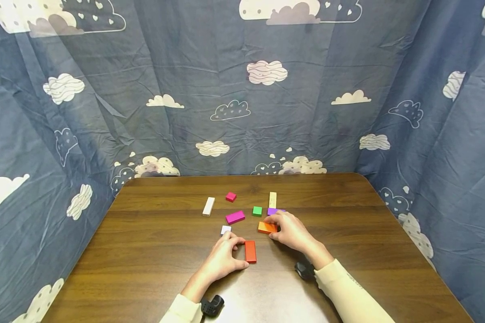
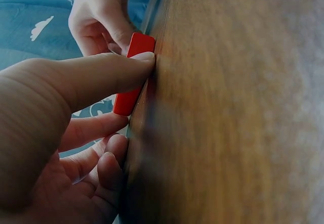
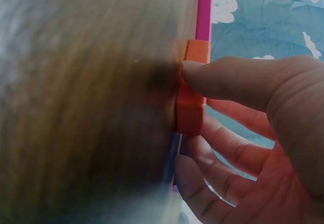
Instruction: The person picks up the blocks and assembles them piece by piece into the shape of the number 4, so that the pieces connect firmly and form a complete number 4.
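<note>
Head view, both hands at work on the wooden table [image 1: 145, 251]. I log the left hand [image 1: 221, 259] as gripping the red block [image 1: 250, 252] lengthwise: thumb at the near end, index finger at the far end. The block lies on the tabletop with its long side running away from the person. On my left wrist feed the thumb crosses in front of it, and the remaining fingers curl below.

The right hand [image 1: 292, 230] pinches the orange block [image 1: 265, 228] between thumb and index finger. This block lies crosswise, a little farther out and to the right of the red one; I see the two apart.

Other pieces, as I read them: small white block [image 1: 226, 229] just beyond the left fingers; magenta block [image 1: 235, 217] past that; green block [image 1: 257, 211] beyond the orange one; purple block [image 1: 272, 211] just past the right hand, with the cream block [image 1: 272, 199] behind it. I cannot tell whether those last two touch. Farther left, I note the long white block [image 1: 208, 207] and the small crimson block [image 1: 231, 197]. Cloud-print curtain [image 1: 226, 80] behind the table.
</note>
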A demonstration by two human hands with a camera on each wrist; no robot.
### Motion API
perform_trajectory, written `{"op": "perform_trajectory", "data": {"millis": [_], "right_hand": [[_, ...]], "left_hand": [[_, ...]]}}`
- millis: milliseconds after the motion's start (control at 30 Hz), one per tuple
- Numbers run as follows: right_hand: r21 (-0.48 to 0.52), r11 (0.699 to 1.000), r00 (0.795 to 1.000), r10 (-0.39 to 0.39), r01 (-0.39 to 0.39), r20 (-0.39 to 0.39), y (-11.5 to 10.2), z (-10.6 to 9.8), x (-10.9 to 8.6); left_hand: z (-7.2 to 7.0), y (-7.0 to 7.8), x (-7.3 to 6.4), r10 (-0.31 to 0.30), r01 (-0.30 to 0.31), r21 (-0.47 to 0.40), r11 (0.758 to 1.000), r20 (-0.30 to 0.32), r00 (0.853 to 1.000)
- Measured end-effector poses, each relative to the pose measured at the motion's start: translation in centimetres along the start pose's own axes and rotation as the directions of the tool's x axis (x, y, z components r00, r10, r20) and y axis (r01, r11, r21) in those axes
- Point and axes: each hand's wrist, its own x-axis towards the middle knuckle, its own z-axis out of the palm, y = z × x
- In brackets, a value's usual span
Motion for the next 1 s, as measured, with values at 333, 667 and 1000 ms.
{"op": "perform_trajectory", "data": {"millis": [333,667,1000], "right_hand": [[0.001,0.999,0.999,0.043,-0.043,0.003,0.22,0.02,0.17],[0.008,0.999,0.999,0.042,-0.042,0.01,0.28,0.14,0.09],[0.018,0.999,0.999,0.037,-0.037,0.016,0.16,-0.1,0.15]], "left_hand": [[0.01,0.0,0.06,-0.003,0.003,0.006,1.0,-0.005,1.0],[0.17,-0.32,-0.03,0.001,-0.001,0.001,1.0,-0.006,1.0],[0.06,-0.18,0.02,0.004,-0.004,0.007,1.0,-0.009,1.0]]}}
